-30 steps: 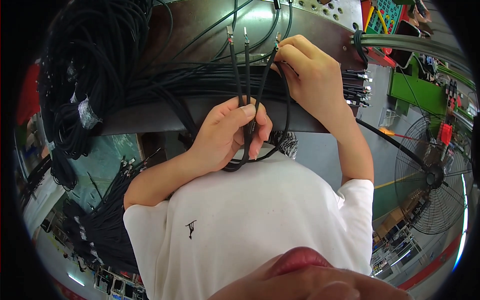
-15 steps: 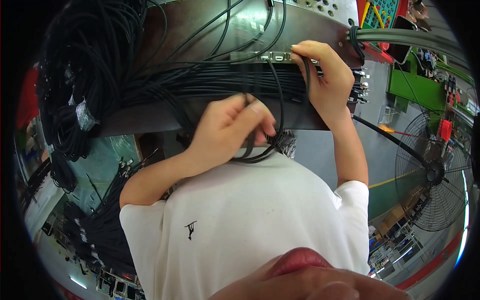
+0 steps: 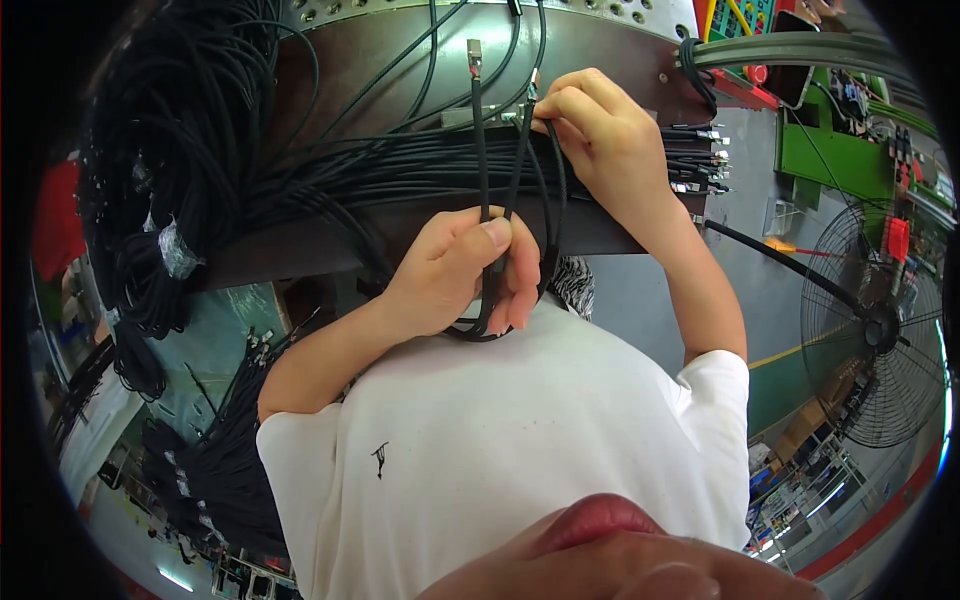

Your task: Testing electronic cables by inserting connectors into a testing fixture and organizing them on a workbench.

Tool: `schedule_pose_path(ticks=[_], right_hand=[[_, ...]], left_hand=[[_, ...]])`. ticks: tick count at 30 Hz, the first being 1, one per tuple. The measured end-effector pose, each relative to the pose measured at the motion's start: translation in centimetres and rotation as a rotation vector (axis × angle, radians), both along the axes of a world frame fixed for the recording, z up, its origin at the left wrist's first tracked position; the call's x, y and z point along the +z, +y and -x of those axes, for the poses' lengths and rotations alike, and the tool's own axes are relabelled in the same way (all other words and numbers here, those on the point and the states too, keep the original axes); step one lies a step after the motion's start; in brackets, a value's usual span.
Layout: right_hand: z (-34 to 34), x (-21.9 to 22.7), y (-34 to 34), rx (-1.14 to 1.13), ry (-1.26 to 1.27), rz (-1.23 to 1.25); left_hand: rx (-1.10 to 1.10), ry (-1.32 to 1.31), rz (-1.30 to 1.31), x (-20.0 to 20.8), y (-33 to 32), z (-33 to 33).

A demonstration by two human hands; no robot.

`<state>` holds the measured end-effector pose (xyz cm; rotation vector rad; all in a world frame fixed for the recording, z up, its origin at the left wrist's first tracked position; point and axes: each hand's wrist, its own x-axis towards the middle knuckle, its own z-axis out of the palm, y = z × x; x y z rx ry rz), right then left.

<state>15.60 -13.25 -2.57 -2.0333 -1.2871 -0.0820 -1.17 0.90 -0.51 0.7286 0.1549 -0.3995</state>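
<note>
My left hand (image 3: pixel 462 268) is closed around two black cables (image 3: pixel 483 165) in front of my shirt. They stand up from the fist, and one ends in a metal connector (image 3: pixel 474 55). The other cable's bare-looking tip (image 3: pixel 532 88) is close to my right fingertips. My right hand (image 3: pixel 612 140) pinches a black cable (image 3: pixel 560 175) beside a narrow clear fixture (image 3: pixel 475 117) on the bench; its fingers partly hide the cable's end. Below my left hand the cables curve in a loop (image 3: pixel 475 333).
A thick bundle of black cables (image 3: pixel 400 165) crosses the brown bench (image 3: pixel 390 85), its connector ends (image 3: pixel 715 160) jutting past the right edge. Coiled cables (image 3: pixel 190 130) pile up at left. A perforated metal plate (image 3: pixel 640 14) lies at the back. A fan (image 3: pixel 875 330) stands at right.
My right hand has moved left along the fixture. My left hand has steadied and now holds two cables upright, their ends showing above the fist.
</note>
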Motion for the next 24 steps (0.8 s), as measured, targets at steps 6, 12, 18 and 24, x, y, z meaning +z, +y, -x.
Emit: schedule_pose_path(ticks=[6, 12, 18, 24], right_hand=[[-0.1, 1.1, -0.5, -0.039, -0.256, -0.237], [-1.5, 0.5, -2.5, -0.091, -0.091, -0.208], [-1.8, -1.1, -3.3, -0.027, -0.085, -0.038], [-2.5, 0.2, -4.0, 0.074, -0.054, 0.024]], left_hand=[[-0.081, 0.029, 0.06, 0.4, -0.4, -1.1], [0.045, -0.247, -0.746, 2.8, 0.0, -1.7], [-0.258, 0.046, -0.401, 3.9, 0.6, -3.3], [-0.333, 0.085, -0.32, 3.3, 0.1, -4.9]])
